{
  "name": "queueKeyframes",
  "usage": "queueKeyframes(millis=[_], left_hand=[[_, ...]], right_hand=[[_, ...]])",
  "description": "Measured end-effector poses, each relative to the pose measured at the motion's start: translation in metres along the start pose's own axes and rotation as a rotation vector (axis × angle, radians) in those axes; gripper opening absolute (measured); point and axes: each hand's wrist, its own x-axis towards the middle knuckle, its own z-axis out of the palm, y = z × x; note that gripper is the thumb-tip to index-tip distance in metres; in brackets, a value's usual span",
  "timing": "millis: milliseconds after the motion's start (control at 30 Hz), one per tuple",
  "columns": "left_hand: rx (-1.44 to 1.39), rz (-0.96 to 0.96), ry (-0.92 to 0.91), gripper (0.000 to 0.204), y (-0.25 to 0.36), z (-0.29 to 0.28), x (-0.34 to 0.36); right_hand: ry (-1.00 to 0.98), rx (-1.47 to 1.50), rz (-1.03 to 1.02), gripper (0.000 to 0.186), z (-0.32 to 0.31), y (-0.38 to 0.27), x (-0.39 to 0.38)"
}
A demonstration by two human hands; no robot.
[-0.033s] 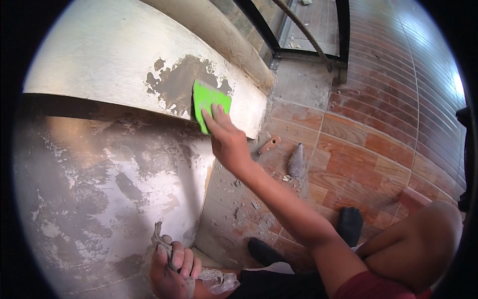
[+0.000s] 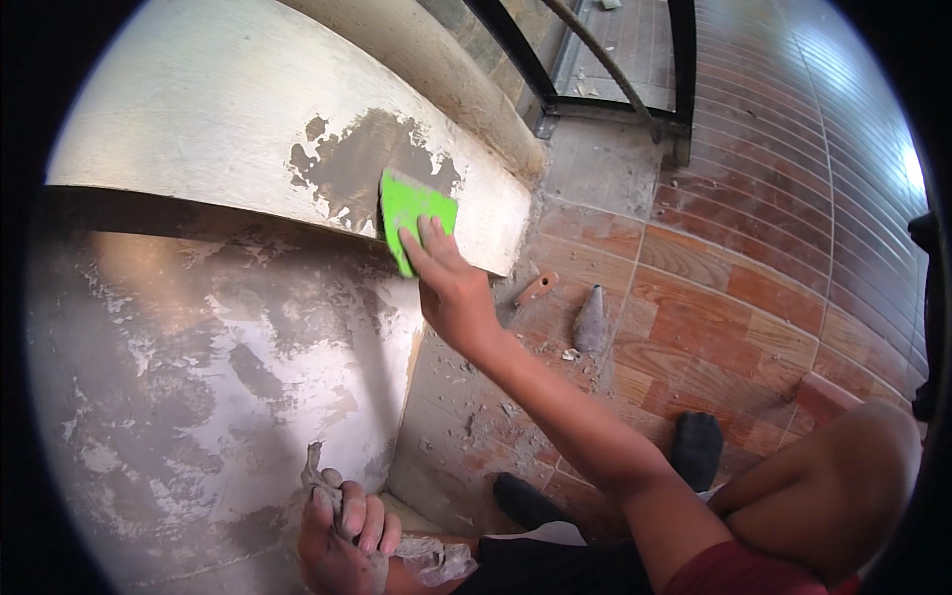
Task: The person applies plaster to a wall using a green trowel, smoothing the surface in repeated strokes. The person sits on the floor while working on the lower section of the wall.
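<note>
Ledge (image 2: pixel 218 99): pale, with a grey patch (image 2: pixel 347 164)
Green scraper (image 2: pixel 405 194): at the patch's lower right; likely light, springy; best gripped low
Right hand (image 2: pixel 459 296): fingers pressed onto scraper, thumb hidden
Left hand (image 2: pixel 342 545): fingers curled around crumpled plastic (image 2: pixel 444 560)

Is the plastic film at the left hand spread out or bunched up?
Bunched up: the plastic film shows crumpled creases at the left hand.
</note>
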Motion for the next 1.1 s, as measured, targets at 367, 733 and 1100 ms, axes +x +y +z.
queueKeyframes(millis=[367, 733, 1100], left_hand=[[-0.003, -0.014, -0.046, 0.037, -0.002, 0.01, 0.004], [0.049, -0.016, 0.019, 0.032, -0.009, 0.014, 0.005], [-0.01, -0.016, -0.011, 0.034, -0.003, 0.004, -0.008]], right_hand=[[0.042, 0.103, 0.077, 0.063, -0.042, -0.05, -0.022], [0.249, 0.066, 0.184, 0.057, -0.056, 0.008, 0.058], [0.217, 0.026, -0.067, 0.066, 0.007, -0.047, 0.078]])
